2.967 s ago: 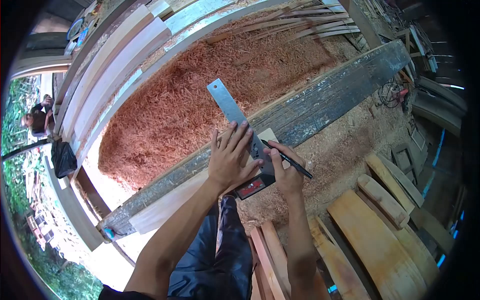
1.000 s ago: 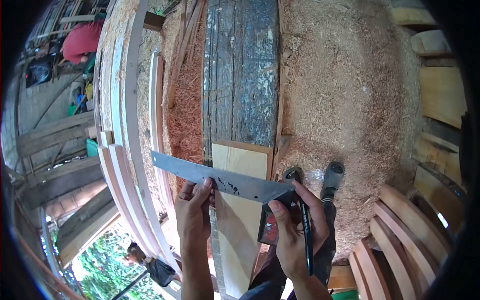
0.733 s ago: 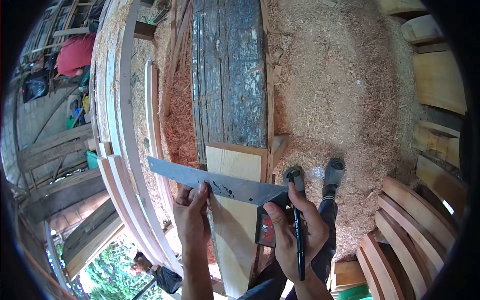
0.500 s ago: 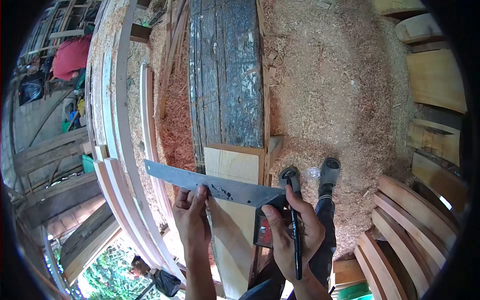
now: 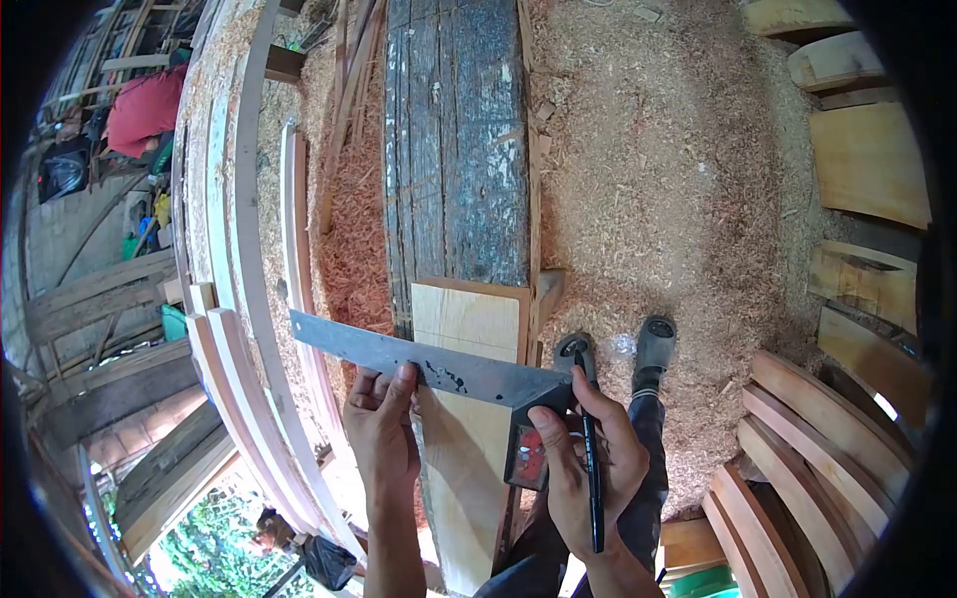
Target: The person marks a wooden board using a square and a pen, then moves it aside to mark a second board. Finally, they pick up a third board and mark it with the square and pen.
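At 7 o'clock the left hand (image 5: 381,436) is pinching the flat silver metal square (image 5: 478,379), at 5 the right hand (image 5: 570,501) is clamping its black-and-red stock plus slim black pen (image 5: 596,498), likely steadying it across the pale rectangular wooden board (image 5: 461,439).

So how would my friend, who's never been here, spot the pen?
Start at the dark, paint-flecked beam and come down it to the pale board. A metal try square crosses that board, and the right hand grips its stock. The black pen is in that same hand: slim and dark, where the square's blade is broad and grey.
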The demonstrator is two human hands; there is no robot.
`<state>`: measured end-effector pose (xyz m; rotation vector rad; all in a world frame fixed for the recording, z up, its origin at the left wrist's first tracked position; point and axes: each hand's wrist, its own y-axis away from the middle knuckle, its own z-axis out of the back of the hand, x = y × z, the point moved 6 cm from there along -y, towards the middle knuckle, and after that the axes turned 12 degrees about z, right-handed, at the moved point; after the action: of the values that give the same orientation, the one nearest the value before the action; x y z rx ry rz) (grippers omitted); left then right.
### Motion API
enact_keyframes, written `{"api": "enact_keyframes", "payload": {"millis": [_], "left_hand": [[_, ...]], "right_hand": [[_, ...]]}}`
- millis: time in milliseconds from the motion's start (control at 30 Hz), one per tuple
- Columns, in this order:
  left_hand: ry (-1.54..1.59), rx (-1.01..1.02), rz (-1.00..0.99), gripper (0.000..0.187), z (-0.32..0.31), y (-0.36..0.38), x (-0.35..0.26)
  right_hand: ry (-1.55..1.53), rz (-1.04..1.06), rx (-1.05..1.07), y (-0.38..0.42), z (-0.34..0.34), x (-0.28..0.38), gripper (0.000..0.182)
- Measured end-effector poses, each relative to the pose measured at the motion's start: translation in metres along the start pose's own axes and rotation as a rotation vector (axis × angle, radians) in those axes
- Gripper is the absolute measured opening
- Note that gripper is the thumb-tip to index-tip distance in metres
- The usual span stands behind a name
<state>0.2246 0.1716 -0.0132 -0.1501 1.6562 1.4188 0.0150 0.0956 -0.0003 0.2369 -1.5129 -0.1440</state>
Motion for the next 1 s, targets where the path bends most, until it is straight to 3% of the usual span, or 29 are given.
{"api": "enact_keyframes", "payload": {"millis": [500,1000], "left_hand": [[-0.012,0.064,-0.035,0.015,0.0048,-0.0028,0.0012],[0.021,-0.059,0.023,0.014,-0.0030,0.0030,-0.0001]], "right_hand": [[0.026,0.040,-0.005,-0.0019,-0.0009,-0.0013,0.038],[-0.027,-0.019,0.053,0.0006,-0.0014,-0.0049,0.043]]}}
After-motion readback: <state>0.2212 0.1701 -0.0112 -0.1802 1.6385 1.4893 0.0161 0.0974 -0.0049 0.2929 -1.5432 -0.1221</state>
